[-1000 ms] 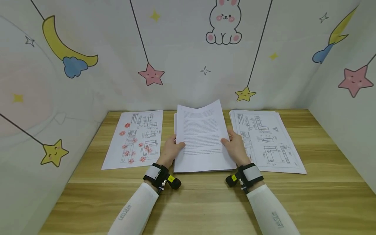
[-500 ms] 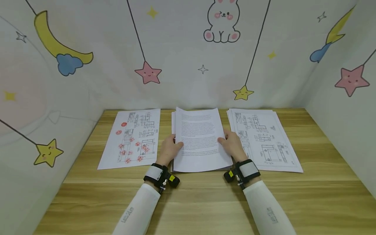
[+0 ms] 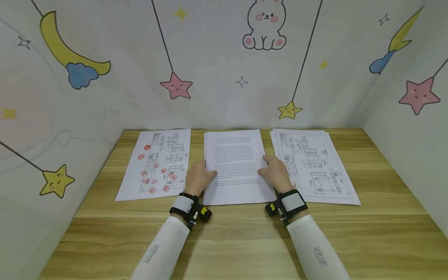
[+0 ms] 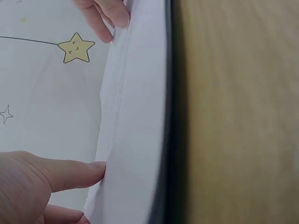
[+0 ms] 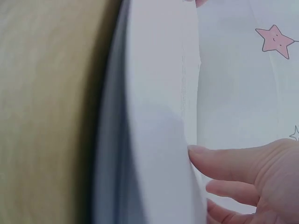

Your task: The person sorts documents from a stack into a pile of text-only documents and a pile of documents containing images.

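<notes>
A printed sheet of paper (image 3: 235,167) lies over a stack in the middle of the table, its near part bowed up slightly in the wrist views. My left hand (image 3: 197,178) pinches its left edge, thumb on the printed face and the other fingers at the side. At the right edge, my right hand (image 3: 277,174) does the same, its thumb (image 5: 219,161) on top and its fingers beside the border. Below the sheet, the edges of further layers (image 5: 112,177) show in the right wrist view.
To the left lies a drawing sheet (image 3: 154,165) with red stamp marks. Several stacked drawing sheets (image 3: 316,167) lie to the right, close to my right hand. The wooden table (image 3: 231,241) ends at a white cartoon-printed backdrop (image 3: 217,105).
The printed sheet has come down from a raised, tilted position to lie over the stack. Both hands have lowered with it and stay at its side edges.
</notes>
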`<action>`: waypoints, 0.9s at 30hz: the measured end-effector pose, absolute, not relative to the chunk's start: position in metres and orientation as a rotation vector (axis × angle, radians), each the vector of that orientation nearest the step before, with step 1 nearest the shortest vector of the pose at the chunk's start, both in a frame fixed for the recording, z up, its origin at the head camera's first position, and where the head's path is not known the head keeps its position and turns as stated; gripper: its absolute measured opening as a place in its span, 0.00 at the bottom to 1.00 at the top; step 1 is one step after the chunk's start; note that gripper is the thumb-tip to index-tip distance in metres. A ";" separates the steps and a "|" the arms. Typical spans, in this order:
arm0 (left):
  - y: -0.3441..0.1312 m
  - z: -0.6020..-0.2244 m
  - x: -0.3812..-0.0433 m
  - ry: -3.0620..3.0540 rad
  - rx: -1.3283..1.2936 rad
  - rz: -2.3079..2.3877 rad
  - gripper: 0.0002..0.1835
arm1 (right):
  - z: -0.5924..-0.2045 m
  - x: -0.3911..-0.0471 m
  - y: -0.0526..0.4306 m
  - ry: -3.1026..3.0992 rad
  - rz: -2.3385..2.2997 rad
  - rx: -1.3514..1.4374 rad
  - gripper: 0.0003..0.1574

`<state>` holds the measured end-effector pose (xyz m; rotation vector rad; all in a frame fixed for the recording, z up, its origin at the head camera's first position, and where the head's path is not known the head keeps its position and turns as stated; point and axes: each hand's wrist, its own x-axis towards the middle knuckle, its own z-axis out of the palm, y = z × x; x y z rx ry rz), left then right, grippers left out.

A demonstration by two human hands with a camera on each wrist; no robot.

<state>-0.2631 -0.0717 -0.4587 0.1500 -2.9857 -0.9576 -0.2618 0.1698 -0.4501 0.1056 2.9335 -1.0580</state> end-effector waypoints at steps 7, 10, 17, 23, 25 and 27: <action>-0.078 -0.458 -0.264 -3.018 0.140 -0.900 0.20 | -0.448 -0.259 0.165 3.011 -0.895 0.131 0.32; -0.083 -0.456 -0.263 -3.031 0.111 -0.889 0.18 | -0.447 -0.258 0.163 3.045 -0.848 0.109 0.32; -0.102 -0.443 -0.257 -3.053 0.068 -0.869 0.24 | -0.439 -0.252 0.156 3.084 -0.796 0.047 0.31; -0.130 -0.421 -0.248 -3.037 -0.002 -0.780 0.27 | -0.432 -0.246 0.145 3.122 -0.773 -0.066 0.30; -0.140 -0.416 -0.246 -3.027 0.002 -0.758 0.27 | -0.429 -0.245 0.141 3.125 -0.765 -0.093 0.30; -0.149 -0.410 -0.245 -3.018 0.001 -0.746 0.26 | -0.425 -0.243 0.137 3.131 -0.761 -0.114 0.31</action>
